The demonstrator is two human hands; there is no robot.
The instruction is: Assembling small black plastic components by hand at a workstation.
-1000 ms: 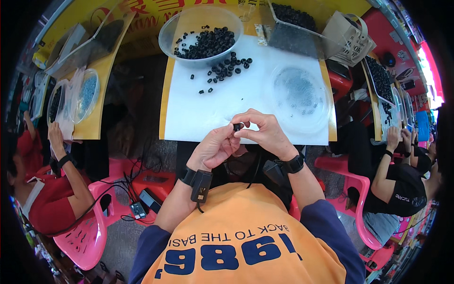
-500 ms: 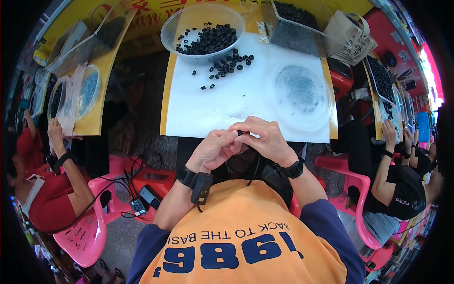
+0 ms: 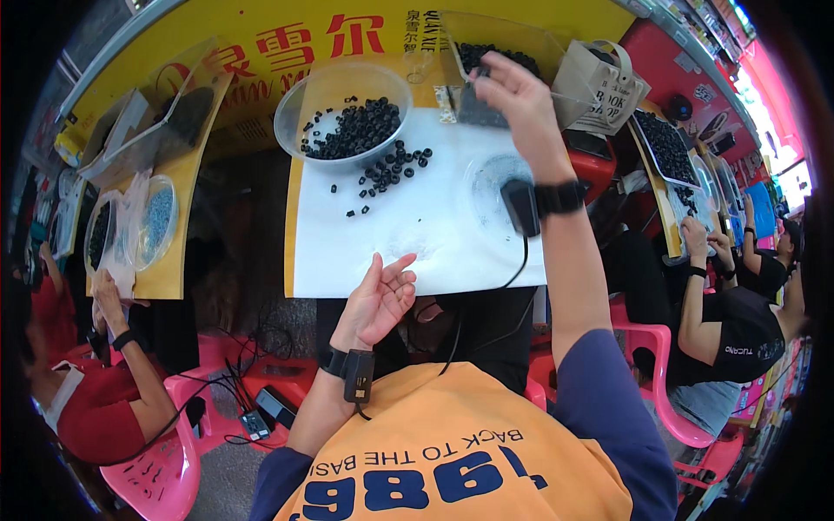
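My right hand (image 3: 519, 94) is raised over the clear rectangular bin (image 3: 465, 30) at the back, which holds many black pieces. Its fingers close on a small black piece (image 3: 483, 71), partly hidden by them. Near the front edge of the white work surface (image 3: 347, 256), my left hand (image 3: 384, 306) is palm up, fingers apart, with nothing in it. A clear round bowl (image 3: 288, 135) of small black ring-shaped parts (image 3: 360, 126) stands at the back left. Several loose black parts (image 3: 395, 169) lie beside it. My right forearm partly covers a shallow clear dish (image 3: 488, 204) of tiny pale pieces.
A cloth bag (image 3: 598, 87) stands right of the bin. A cable (image 3: 521, 265) hangs from my right wrist device. People sit at neighbouring tables on both sides, on pink chairs (image 3: 165, 456). A red stool (image 3: 595, 165) is beyond the right table edge.
My hands were together around a small black piece at the front edge. The right hand has moved far forward over the bin; the left has opened and dropped slightly back.
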